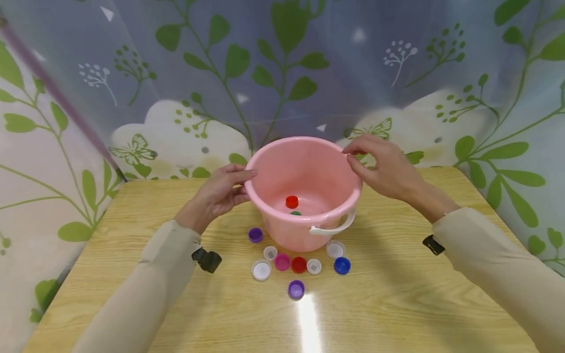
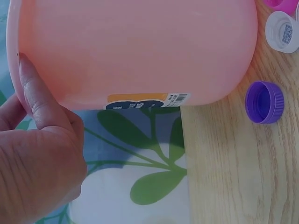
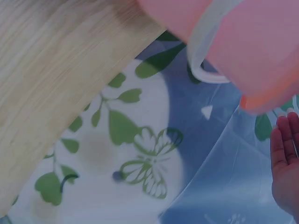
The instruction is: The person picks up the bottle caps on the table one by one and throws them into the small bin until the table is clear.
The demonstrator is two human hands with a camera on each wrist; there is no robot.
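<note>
A pink bucket (image 1: 287,235) with a white handle (image 1: 335,229) stands on the table. My left hand (image 1: 222,191) grips its rim from the left side, as the left wrist view also shows. At the rim's right side is my right hand (image 1: 384,166), thumb and forefinger close to the edge. In the right wrist view its fingers (image 3: 278,147) look straight, with the tips beside the rim. Inside the bucket lie a red bottle cap (image 1: 292,202) and a green one (image 1: 295,213), partly hidden by the front rim.
In front of the bucket lie several bottle caps, among them a purple cap (image 1: 255,235), a pink cap (image 1: 282,262), a red cap (image 1: 298,265), a blue cap (image 1: 342,265) and a white cap (image 1: 261,270). Leaf-patterned cloth (image 1: 185,98) surrounds the wooden table (image 1: 397,294).
</note>
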